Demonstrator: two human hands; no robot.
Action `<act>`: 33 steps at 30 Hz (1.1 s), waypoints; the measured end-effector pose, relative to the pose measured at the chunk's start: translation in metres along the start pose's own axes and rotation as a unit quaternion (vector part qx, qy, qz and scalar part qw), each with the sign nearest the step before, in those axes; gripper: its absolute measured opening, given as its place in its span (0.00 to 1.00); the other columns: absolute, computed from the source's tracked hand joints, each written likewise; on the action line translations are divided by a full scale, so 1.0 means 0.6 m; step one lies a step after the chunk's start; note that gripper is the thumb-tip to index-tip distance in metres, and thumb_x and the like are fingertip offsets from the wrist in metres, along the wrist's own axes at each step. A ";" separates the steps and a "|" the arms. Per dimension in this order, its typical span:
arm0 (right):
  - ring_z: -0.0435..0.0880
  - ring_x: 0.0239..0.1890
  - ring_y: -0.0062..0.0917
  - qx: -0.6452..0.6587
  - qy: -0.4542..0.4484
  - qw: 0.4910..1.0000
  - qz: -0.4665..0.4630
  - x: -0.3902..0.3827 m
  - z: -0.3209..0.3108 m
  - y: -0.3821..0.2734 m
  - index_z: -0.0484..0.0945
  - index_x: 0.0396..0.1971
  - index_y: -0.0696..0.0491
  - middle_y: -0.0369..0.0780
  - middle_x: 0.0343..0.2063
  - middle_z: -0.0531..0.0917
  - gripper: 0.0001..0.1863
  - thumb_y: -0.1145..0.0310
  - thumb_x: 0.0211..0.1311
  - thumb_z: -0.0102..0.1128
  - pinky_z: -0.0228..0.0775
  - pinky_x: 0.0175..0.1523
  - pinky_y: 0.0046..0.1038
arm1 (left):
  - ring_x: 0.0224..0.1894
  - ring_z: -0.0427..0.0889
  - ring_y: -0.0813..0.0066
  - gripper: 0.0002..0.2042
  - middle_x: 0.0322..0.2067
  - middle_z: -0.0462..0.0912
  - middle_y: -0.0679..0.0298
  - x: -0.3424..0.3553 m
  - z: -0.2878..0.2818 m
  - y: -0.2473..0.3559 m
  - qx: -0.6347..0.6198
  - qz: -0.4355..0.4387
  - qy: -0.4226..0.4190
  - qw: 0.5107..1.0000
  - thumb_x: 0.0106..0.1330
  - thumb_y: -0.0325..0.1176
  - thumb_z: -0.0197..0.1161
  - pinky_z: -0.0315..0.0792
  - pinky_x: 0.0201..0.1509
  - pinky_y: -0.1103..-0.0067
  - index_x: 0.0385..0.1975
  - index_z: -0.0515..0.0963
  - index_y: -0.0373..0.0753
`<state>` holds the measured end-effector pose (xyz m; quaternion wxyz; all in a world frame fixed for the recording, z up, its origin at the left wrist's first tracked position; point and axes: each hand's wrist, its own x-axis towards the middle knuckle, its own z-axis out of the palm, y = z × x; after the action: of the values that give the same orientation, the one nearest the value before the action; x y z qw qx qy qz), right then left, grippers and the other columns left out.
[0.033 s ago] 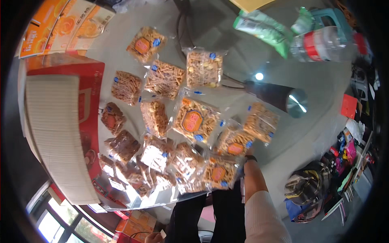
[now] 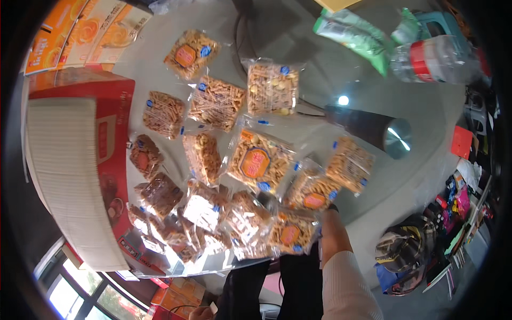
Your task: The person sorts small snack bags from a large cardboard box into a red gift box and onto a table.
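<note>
Clear packets of crunchy brown snack pieces lie spread over the glass-topped table. My right hand [image 2: 332, 209] reaches in from the lower edge, a dark band at its wrist. Its fingers are hidden beside a snack packet with an orange label [image 2: 313, 192]; another labelled packet [image 2: 290, 233] is just left of the wrist. Farther right lies a packet of snack pieces [image 2: 350, 164]. At the bottom edge, left of my dark-trousered legs, my left hand [image 2: 201, 313] is partly cut off. Its fingers look curled, with a small pale thing beside them that I cannot identify.
A red box [image 2: 114, 138] with a ribbed cream flap stands at the left, orange cartons [image 2: 80, 37] behind it. Beyond the packets lie a dark tumbler [image 2: 368, 128], a green-white pouch [image 2: 354, 37] and a plastic bottle [image 2: 434, 60]. A patterned bag [image 2: 402, 248] sits right.
The whole view has shifted slightly, with the packets a little larger in it. Neither hand has clearly moved among the things.
</note>
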<state>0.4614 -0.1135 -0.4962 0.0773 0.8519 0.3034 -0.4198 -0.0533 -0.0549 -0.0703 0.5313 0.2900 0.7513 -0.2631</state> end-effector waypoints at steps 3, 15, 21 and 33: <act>0.78 0.47 0.40 -0.003 0.012 1.000 -0.007 0.062 0.045 -0.014 0.70 0.46 0.56 0.48 0.41 0.79 0.19 0.65 0.56 0.57 0.71 0.50 0.39 | 0.26 0.78 0.76 0.11 0.27 0.82 0.61 -0.011 0.020 0.142 0.082 0.038 0.063 0.994 0.67 0.36 0.56 0.71 0.29 0.77 0.40 0.79 0.34; 0.78 0.43 0.33 0.075 0.029 0.997 -0.018 0.090 0.204 -0.033 0.65 0.55 0.55 0.43 0.39 0.79 0.26 0.68 0.56 0.59 0.72 0.46 0.35 | 0.45 0.80 0.63 0.14 0.41 0.80 0.51 -0.017 0.099 0.543 0.119 0.508 0.041 0.852 0.56 0.25 0.65 0.76 0.42 0.73 0.44 0.77 0.34; 0.79 0.41 0.29 0.047 0.078 0.996 0.013 -0.003 0.080 0.074 0.62 0.60 0.55 0.41 0.37 0.78 0.30 0.69 0.56 0.59 0.73 0.44 0.33 | 0.51 0.77 0.52 0.19 0.54 0.74 0.52 -0.028 0.102 0.519 0.196 0.450 -0.058 0.869 0.54 0.30 0.69 0.72 0.53 0.65 0.47 0.76 0.35; 0.75 0.54 0.38 0.794 -0.168 0.582 -0.047 -0.455 -0.451 -0.090 0.60 0.63 0.54 0.49 0.53 0.74 0.38 0.78 0.44 0.51 0.73 0.54 0.38 | 0.41 0.82 0.60 0.18 0.41 0.79 0.54 -0.211 0.095 0.459 0.103 0.514 -0.088 0.847 0.62 0.35 0.64 0.77 0.43 0.73 0.50 0.74 0.38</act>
<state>0.4844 -0.0889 -0.1098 -0.6004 0.4723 -0.1294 -0.6322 0.2141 0.0763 0.0092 0.6216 0.6633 0.4135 -0.0526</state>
